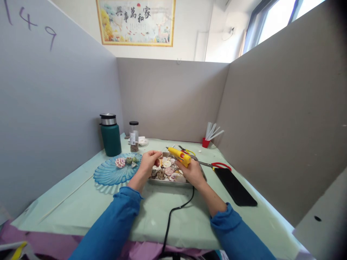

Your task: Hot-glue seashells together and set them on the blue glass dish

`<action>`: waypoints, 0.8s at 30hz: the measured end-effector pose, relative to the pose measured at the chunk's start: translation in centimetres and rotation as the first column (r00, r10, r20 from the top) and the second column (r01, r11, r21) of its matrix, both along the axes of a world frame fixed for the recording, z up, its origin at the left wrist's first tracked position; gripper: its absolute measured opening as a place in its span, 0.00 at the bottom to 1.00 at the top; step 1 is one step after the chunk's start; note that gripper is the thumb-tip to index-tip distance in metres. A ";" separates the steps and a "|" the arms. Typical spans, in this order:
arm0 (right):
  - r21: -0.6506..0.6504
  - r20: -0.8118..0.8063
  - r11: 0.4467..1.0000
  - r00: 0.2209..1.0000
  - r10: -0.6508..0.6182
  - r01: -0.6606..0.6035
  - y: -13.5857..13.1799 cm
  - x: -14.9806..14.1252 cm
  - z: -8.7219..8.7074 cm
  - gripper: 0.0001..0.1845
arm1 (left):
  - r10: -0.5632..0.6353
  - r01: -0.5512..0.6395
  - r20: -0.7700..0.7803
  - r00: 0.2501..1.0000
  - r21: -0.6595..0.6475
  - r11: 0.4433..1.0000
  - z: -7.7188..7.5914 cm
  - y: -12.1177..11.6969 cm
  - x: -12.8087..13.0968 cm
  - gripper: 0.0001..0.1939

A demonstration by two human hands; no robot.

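Observation:
A yellow hot glue gun (179, 156) is gripped in my right hand (193, 172), its nozzle pointing left over the tray and its black cord trailing down toward the table's front edge. My left hand (149, 162) hovers at the tray's left side with fingers pinched; whatever sits between the fingertips is too small to name. Below both hands lies a metal tray (170, 183) full of mixed seashells (168, 169). To the left, a blue scalloped glass plate (105, 175) carries a red-and-white shell (120, 163) and several small greenish shells (130, 160).
A green bottle (110, 139) and a clear jar (134, 137) stand at the back left. On the right lie red-handled scissors (221, 165), a black phone (235, 187) and, farther back, yellow-handled scissors (187, 151). A red cup (205, 143) holds glue sticks. Partitions enclose three sides.

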State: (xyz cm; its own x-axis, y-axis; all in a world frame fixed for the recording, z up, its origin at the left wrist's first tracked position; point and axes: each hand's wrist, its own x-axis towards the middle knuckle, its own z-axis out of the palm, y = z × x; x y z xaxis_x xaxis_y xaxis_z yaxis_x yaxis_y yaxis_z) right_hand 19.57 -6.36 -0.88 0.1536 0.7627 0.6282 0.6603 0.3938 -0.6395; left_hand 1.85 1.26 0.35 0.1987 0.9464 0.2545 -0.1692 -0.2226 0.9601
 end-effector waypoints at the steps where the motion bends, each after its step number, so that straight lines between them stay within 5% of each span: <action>1: 0.012 -0.012 1.000 1.000 -0.014 0.014 0.1 0.0 -0.1 0.16 | -0.004 0.004 0.004 1.000 -0.001 1.000 0.0 0.0 0.0 0.13; 24: 0.007 0.016 1.000 1.000 0.011 -0.012 0.2 0.1 -0.2 0.15 | 0.028 -0.026 -0.053 0.998 0.044 0.999 0.0 0.0 0.0 0.12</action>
State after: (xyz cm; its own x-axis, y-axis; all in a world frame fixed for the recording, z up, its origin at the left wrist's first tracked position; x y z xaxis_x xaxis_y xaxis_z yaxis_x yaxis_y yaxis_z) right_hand 19.72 -6.13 -1.09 0.1347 0.7597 0.6362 0.6658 0.4061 -0.6259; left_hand 1.89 1.23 0.34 0.1876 0.9398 0.2855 -0.1115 -0.2684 0.9568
